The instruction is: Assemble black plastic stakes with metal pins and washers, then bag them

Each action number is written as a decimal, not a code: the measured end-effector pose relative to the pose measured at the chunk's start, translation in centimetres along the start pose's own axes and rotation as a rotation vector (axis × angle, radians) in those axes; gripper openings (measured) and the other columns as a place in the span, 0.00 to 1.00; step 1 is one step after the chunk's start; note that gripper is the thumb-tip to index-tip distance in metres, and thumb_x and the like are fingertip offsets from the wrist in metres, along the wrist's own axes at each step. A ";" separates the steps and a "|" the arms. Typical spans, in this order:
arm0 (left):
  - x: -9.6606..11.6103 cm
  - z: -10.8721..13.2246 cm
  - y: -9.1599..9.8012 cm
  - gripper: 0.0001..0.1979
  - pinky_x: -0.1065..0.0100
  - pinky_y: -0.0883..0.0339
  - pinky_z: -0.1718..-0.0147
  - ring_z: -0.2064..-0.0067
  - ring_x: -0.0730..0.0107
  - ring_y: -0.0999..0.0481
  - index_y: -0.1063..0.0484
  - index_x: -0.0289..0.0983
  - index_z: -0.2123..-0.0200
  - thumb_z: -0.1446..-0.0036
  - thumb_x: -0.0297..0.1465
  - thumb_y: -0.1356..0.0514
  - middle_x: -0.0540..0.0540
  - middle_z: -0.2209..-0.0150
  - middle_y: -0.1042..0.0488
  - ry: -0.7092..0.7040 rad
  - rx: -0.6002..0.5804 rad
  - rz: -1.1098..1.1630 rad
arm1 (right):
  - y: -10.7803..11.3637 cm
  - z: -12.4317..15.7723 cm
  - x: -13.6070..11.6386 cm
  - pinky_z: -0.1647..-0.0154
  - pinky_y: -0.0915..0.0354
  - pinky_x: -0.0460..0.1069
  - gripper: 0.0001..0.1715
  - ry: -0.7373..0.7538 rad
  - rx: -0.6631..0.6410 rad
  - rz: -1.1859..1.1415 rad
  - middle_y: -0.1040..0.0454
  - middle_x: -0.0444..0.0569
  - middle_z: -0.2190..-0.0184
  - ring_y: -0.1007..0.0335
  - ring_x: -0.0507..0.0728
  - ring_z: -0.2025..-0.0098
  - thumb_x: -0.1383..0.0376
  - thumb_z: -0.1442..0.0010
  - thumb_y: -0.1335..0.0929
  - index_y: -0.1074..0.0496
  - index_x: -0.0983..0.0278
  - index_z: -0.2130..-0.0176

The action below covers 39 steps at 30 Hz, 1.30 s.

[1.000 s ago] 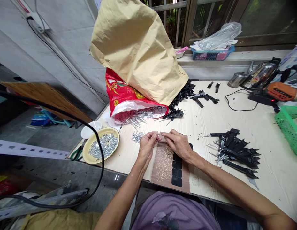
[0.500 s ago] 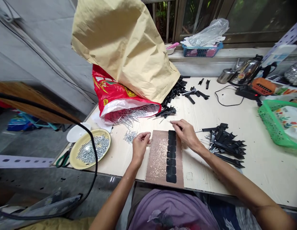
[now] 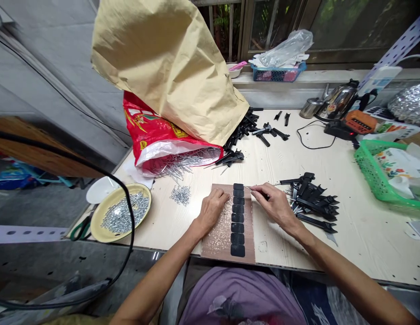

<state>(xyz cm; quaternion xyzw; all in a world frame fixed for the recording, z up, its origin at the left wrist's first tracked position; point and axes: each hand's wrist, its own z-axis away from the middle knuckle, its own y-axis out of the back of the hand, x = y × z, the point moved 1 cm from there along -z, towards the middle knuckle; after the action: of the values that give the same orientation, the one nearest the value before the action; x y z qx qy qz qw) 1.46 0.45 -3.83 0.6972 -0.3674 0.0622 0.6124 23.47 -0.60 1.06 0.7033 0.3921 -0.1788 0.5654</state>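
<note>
A brown board lies at the table's front edge, with a column of square black pads down its right side and pale specks scattered on its left. My left hand rests over the board's upper left, fingers curled together beside the pads; whatever they may hold is hidden. From the other side, my right hand grips a thin metal pick, its tip pointing left at the top pad. Something black shows inside that grip. Small shiny metal pieces lie in a heap left of the board.
A yellow plate of metal bits stands at left by green-handled scissors. Behind, a red bag spills metal rods beneath brown paper. Black forked parts pile up at right, near a green basket. A black cable hangs at left.
My left hand has moved right onto the board, toward the pads. My right hand has turned, and its pick now points at the top pad. The view has shifted slightly.
</note>
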 end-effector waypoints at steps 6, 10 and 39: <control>0.5 -0.4 0.9 0.10 0.71 0.37 0.71 0.70 0.71 0.31 0.26 0.37 0.70 0.45 0.37 0.41 0.47 0.72 0.29 0.375 0.156 0.688 | -1.6 -0.1 -1.9 0.61 0.34 0.49 0.13 0.059 -0.031 0.021 0.27 0.48 0.63 0.30 0.54 0.62 0.63 0.36 0.38 0.28 0.59 0.56; 1.3 -0.5 1.3 0.13 0.77 0.39 0.79 0.79 0.82 0.35 0.28 0.32 0.72 0.54 0.37 0.33 0.50 0.76 0.30 0.688 0.101 1.365 | -2.2 -0.4 -2.7 0.62 0.35 0.48 0.12 0.100 -0.078 0.073 0.28 0.47 0.64 0.30 0.54 0.62 0.63 0.36 0.39 0.28 0.58 0.55; 2.5 -0.6 1.2 0.14 0.73 0.34 0.71 0.75 0.77 0.29 0.24 0.31 0.68 0.52 0.37 0.34 0.48 0.76 0.25 0.588 0.184 1.221 | -2.9 -0.4 -3.5 0.66 0.45 0.47 0.13 0.254 -0.030 0.514 0.28 0.46 0.67 0.34 0.52 0.66 0.63 0.34 0.41 0.28 0.61 0.60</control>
<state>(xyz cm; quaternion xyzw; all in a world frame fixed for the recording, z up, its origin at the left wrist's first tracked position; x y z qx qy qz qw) 2.81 -0.14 -1.36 0.3681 -0.5064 0.6143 0.4803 19.00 -1.25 1.72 0.7879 0.2713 0.0655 0.5489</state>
